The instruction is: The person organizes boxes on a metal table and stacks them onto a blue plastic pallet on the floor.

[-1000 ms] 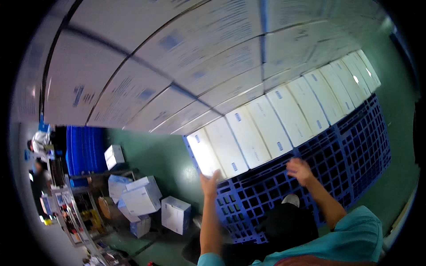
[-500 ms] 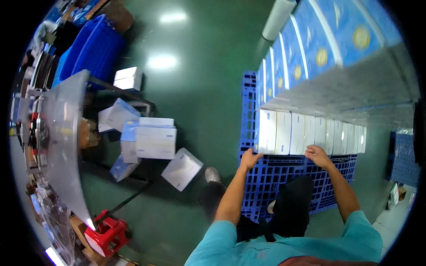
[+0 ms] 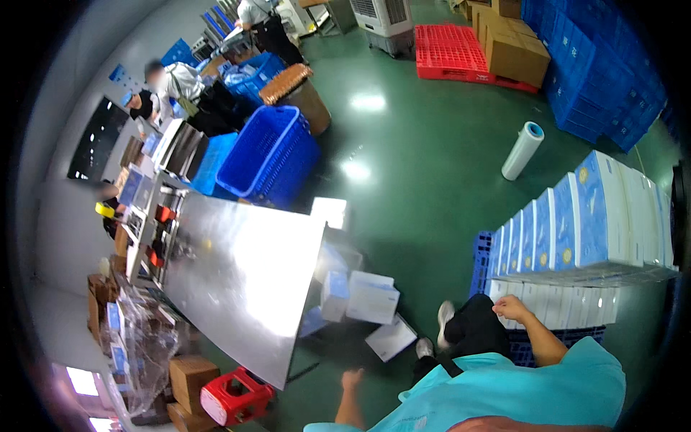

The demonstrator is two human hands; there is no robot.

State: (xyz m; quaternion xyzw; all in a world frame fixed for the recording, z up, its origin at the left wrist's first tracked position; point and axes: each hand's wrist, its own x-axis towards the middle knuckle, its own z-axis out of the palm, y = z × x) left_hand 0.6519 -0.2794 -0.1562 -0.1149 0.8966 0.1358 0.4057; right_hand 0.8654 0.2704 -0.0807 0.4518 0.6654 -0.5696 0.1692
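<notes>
My left hand (image 3: 351, 379) hangs over the green floor beside my legs, touching nothing visible; its fingers are too small and blurred to read. My right hand (image 3: 510, 308) has its fingers curled in, and no object shows in them. It is in front of a low row of white boxes (image 3: 558, 308) on a blue plastic pallet (image 3: 481, 263); whether it touches them I cannot tell. Behind that row rises a taller stack of blue and white boxes (image 3: 565, 229). Left of my feet, loose white boxes (image 3: 372, 298) lie in a heap, one flat white box (image 3: 391, 338) nearest me.
A metal-topped table (image 3: 248, 266) stands at left, a red stool (image 3: 236, 397) near its front corner. Beyond are a blue basket (image 3: 270, 155) and several people. A white film roll (image 3: 522, 151) stands upright on the floor. Farther back are a red pallet (image 3: 450, 52), cartons and blue crates (image 3: 594, 79).
The view has swung left, bringing in the table and far room. My left hand has left the box row and hangs to the left. My right hand stays near the row, fingers more curled.
</notes>
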